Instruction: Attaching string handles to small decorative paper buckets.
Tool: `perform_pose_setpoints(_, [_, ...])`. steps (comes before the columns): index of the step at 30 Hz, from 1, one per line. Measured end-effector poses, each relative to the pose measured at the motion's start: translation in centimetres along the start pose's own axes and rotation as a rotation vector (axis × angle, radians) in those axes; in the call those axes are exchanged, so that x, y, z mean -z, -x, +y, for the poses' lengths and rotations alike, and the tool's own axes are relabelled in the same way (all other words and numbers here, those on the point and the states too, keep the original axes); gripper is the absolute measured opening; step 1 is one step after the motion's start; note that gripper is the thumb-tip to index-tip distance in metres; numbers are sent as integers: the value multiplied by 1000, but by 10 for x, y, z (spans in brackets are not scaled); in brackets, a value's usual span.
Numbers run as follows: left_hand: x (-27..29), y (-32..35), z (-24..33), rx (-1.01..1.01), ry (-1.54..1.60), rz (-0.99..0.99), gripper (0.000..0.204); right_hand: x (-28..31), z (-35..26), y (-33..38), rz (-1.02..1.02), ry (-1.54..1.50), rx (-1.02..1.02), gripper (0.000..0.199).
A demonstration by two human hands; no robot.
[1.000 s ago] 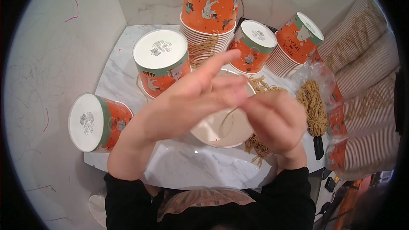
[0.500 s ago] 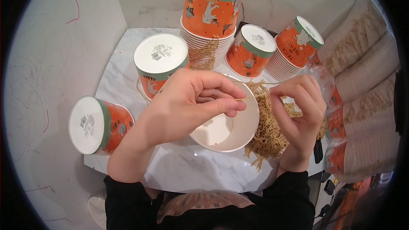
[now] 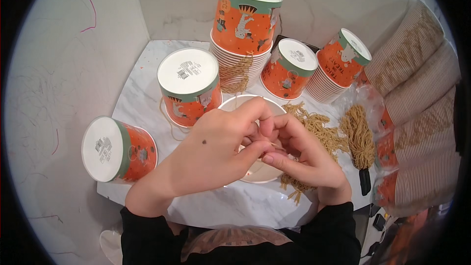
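My two hands meet over an upright white-lined paper bucket [image 3: 258, 172] and hide most of it. A thin strand of tan cord [image 3: 275, 144] runs between the fingertips. My left hand [image 3: 216, 140] pinches it between thumb and forefinger, its back turned up. From the other side, my right hand [image 3: 306, 159] closes its thumb and fingers on the strand. The cord's ends are hidden. To the right of the bucket lies a loose heap of tan cords [image 3: 319, 130], partly behind my right hand.
Behind are orange-and-green upturned buckets: a tall stack [image 3: 248, 24], a single one [image 3: 289, 71] and a leaning stack [image 3: 338, 66]. Another bucket [image 3: 189, 86] stands left, one [image 3: 120, 149] lies tilted. A tied cord bundle [image 3: 358, 137] sits right, beside bagged bucket stacks [image 3: 417, 132].
My right hand has come left to meet my left hand, uncovering the tied cord bundle. The drawn-out strand is now mostly hidden between the fingers. The whole view has shifted slightly.
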State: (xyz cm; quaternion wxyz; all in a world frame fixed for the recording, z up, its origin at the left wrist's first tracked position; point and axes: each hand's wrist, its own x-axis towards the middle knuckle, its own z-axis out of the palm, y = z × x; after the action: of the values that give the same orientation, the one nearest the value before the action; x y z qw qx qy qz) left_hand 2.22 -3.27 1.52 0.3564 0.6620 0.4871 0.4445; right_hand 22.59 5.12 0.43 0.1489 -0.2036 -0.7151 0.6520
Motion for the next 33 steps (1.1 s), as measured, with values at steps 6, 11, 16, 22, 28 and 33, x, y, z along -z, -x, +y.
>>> perform_pose_setpoints(6, [7,4,6,32,-104,0,20,-2,-6,3,237,588,304,20])
perform_pose_setpoints(11, [4,4,1,-34,-84,-3,20,-1,-5,4,310,787,514,21])
perform_pose_setpoints(16, [14,8,4,-140,-540,-269,49,21,-12,7,634,881,603,19])
perform_pose_setpoints(22, [-3,9,-20,-257,-655,-507,39,53,-26,24,1016,849,755,16])
perform_pose_setpoints(28, [2,-3,-4,-171,-526,-238,25,37,-34,35,794,944,692,23])
perform_pose_setpoints(33, [-1,-6,-9,15,-28,-39,27,15,-23,20,542,980,712,23])
